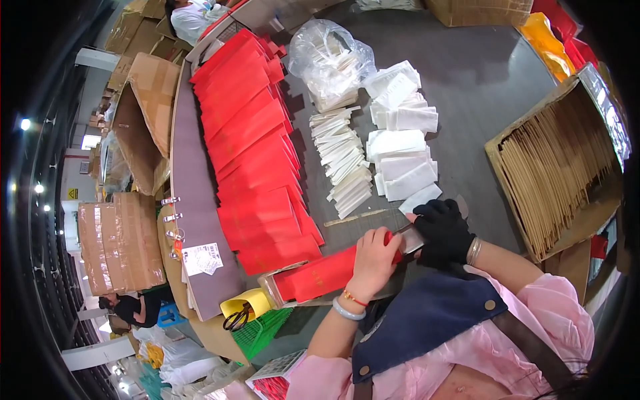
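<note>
My left hand (375, 263), bare with a bangle and a red cord at the wrist, closes round the end of a long red envelope (320, 275) near the table's front edge. Close to its right, my right hand (445, 230) in a black glove has its fingers closed on a small pale packet (411, 240) at the envelope's end. Another white packet (421, 198) lies just beyond the gloved fingers. Overlapping red envelopes (250, 150) form a long row on the left. White packets (403, 163) and narrow white strips (340, 157) are laid out in the middle.
A clear plastic bag (330, 57) of white pieces stands at the back. On the right, a cardboard box (533, 233) holds upright brown sheets. A yellow holder with black scissors (243, 313) sits at the front left edge. Cartons (120, 243) and other people are beyond.
</note>
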`<control>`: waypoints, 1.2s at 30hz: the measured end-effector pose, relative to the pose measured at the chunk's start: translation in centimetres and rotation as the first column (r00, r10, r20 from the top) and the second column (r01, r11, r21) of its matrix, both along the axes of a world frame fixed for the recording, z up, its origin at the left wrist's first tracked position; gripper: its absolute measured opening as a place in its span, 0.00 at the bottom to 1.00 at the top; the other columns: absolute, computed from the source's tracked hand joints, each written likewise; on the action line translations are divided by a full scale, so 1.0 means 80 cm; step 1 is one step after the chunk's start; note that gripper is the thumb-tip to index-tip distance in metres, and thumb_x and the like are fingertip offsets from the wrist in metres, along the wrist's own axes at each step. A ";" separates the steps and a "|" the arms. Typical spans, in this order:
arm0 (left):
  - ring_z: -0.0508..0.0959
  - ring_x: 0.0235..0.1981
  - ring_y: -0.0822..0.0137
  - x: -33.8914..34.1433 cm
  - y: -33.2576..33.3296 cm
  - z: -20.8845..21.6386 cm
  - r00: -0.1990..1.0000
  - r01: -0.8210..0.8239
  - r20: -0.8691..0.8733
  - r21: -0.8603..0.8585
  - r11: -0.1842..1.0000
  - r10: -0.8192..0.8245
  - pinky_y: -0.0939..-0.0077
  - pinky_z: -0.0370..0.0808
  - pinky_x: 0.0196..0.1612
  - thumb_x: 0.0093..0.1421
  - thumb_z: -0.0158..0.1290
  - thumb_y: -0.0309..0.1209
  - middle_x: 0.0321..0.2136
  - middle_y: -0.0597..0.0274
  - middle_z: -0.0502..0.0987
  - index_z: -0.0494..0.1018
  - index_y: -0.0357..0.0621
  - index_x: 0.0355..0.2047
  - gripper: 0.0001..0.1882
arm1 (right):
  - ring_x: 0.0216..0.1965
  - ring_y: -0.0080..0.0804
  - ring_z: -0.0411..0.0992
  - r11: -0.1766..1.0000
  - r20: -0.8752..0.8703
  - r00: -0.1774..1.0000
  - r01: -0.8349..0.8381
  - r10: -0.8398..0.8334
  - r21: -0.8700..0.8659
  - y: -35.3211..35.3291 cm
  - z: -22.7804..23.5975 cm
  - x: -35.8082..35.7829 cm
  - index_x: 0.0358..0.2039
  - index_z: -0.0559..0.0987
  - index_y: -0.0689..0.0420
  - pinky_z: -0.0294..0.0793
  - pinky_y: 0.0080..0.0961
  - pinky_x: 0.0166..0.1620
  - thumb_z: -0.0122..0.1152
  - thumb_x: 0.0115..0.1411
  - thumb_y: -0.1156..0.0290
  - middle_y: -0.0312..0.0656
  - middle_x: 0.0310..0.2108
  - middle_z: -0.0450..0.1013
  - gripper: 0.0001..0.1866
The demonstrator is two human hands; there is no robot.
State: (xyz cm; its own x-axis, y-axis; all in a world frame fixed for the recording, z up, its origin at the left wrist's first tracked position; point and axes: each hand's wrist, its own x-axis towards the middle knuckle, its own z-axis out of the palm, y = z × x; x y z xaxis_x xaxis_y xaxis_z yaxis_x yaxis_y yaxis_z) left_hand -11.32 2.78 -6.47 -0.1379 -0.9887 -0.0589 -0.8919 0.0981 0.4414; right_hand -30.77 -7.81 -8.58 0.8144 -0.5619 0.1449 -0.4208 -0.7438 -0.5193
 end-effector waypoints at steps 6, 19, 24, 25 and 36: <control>0.71 0.42 0.50 0.071 -0.031 0.096 0.990 0.124 0.063 0.019 0.992 -0.125 0.59 0.71 0.44 0.39 0.60 0.24 0.39 0.52 0.71 0.75 0.45 0.27 0.11 | 0.46 0.43 0.69 0.995 0.010 0.996 0.094 -0.094 -0.037 -0.029 0.034 -0.041 0.46 0.74 0.53 0.59 0.48 0.54 0.73 0.36 0.52 0.42 0.40 0.71 0.36; 0.56 0.63 0.44 0.020 0.054 -0.037 0.731 -0.682 0.008 -0.015 0.731 0.682 0.36 0.46 0.64 0.44 0.67 0.52 0.59 0.46 0.62 0.63 0.38 0.59 0.48 | 0.45 0.41 0.70 0.996 -0.174 0.981 0.082 -0.088 -0.039 -0.017 0.051 -0.033 0.43 0.75 0.54 0.60 0.43 0.54 0.75 0.36 0.52 0.42 0.39 0.72 0.33; 0.56 0.64 0.42 0.031 0.060 -0.041 0.733 -0.675 -0.085 0.039 0.737 0.675 0.43 0.47 0.66 0.43 0.69 0.49 0.60 0.43 0.63 0.63 0.34 0.59 0.48 | 0.45 0.42 0.71 1.000 -0.189 0.982 -0.020 0.020 0.004 -0.014 0.045 -0.025 0.44 0.76 0.54 0.59 0.43 0.55 0.74 0.38 0.51 0.43 0.40 0.73 0.34; 0.56 0.64 0.42 0.032 0.059 -0.038 0.731 -0.678 -0.070 0.037 0.734 0.679 0.45 0.48 0.66 0.44 0.68 0.48 0.60 0.42 0.63 0.63 0.33 0.59 0.47 | 0.46 0.43 0.70 0.997 -0.184 0.980 -0.067 0.072 0.031 -0.013 0.039 -0.021 0.44 0.76 0.54 0.59 0.43 0.55 0.73 0.39 0.49 0.43 0.40 0.73 0.34; 0.72 0.48 0.48 0.079 -0.020 -0.054 0.850 -0.527 -0.135 -0.257 0.810 0.510 0.59 0.67 0.53 0.52 0.64 0.34 0.46 0.48 0.74 0.74 0.38 0.47 0.23 | 0.50 0.46 0.69 0.997 0.174 0.983 0.052 -0.061 0.057 -0.018 -0.016 -0.021 0.49 0.76 0.55 0.65 0.40 0.54 0.75 0.41 0.53 0.46 0.47 0.73 0.35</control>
